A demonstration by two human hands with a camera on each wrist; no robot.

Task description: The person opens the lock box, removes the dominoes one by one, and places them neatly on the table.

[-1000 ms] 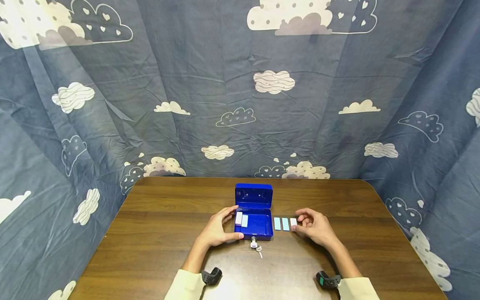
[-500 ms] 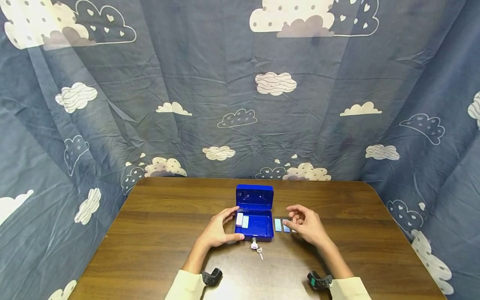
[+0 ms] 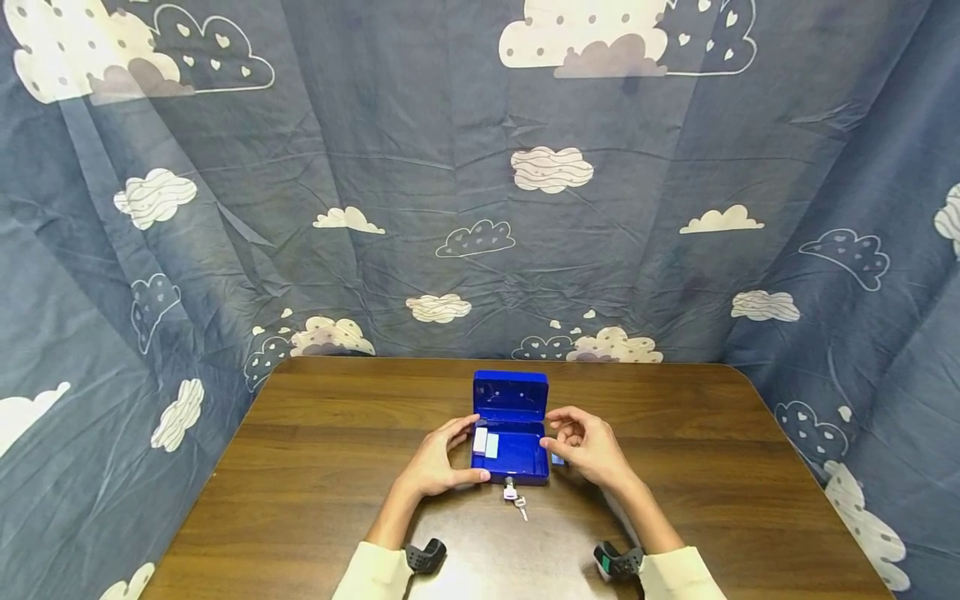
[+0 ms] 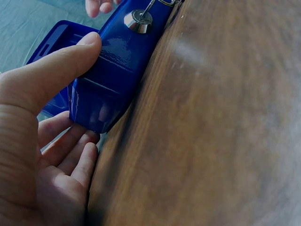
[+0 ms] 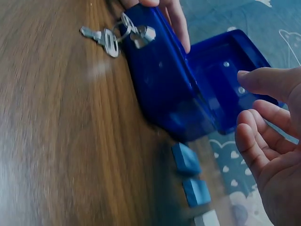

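The right hand (image 3: pixel 588 450) has been brought leftward, past the row of blocks (image 5: pixel 196 191), to the right side of the blue box (image 3: pixel 521 454).
Attention seems turned from the row to the box, though nothing is held between that hand's parted thumb and loosely bent fingers. Nearest, a key (image 5: pixel 100 38) is seen beside the lock (image 5: pixel 143 36); behind it, the box's left end is gripped by the left hand (image 3: pixel 435 465). Glossy and upright on the worktop (image 3: pixel 322 442), the box is filled only along its left, by a whitish block (image 3: pixel 480 440) and a pale blue block (image 3: pixel 492 445); farthest back, its lid (image 3: pixel 511 400) is raised.
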